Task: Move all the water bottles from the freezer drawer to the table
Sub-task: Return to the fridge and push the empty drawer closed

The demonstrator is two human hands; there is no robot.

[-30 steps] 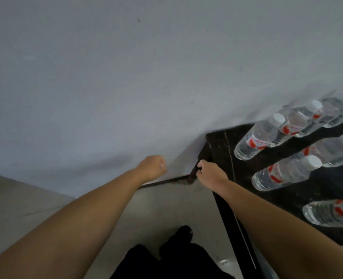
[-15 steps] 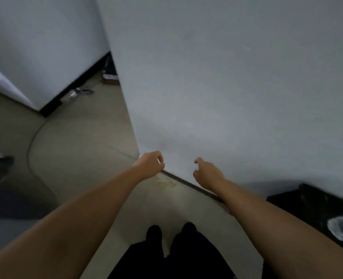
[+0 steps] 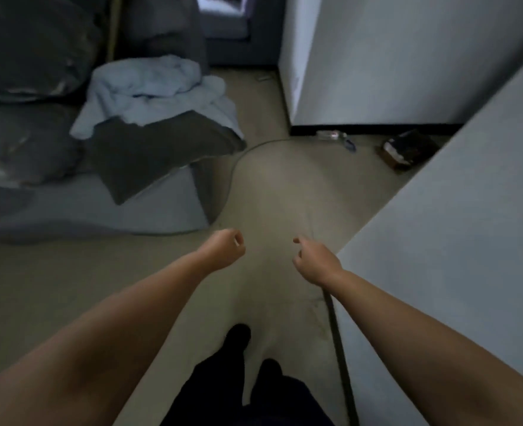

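Both grips were empty. On the left hand (image 3: 223, 249) the fingers curled loosely inward with thumb and forefinger nearly meeting, holding nothing; on the right hand (image 3: 314, 265) the fingers hung half-curled, the forefinger pointing forward, also holding nothing. Both forearms reached out ahead of the body at about the same height, the hands apart from each other over bare floor (image 3: 269, 195). That carriage read as a walking posture between trips, hands free and ready, not as a reach toward anything.

Just beside the right hand rose a pale flat panel (image 3: 469, 241), its dark lower edge (image 3: 337, 339) running along the floor under the right forearm; whether it was a wall or an appliance side could not be told. Below, dark trouser legs and a shoe (image 3: 238, 336) pointed forward.

Further out on the left sat a grey sofa (image 3: 23, 133) with a light blue cloth (image 3: 159, 87) bunched over a darker blanket (image 3: 149, 155). A thin cable (image 3: 232, 173) curved across the floor. Ahead on the right stood a white panel with a black base (image 3: 361, 126), and near its foot lay a small clear object (image 3: 331, 135), possibly a bottle on its side, too blurred to say, beside a dark box (image 3: 407, 149).

No water bottles could be made out with certainty, and neither the freezer drawer nor the surface was in view, so their pointing and long axis could not be judged. My guess was that the person was heading off for another load, or had finished.
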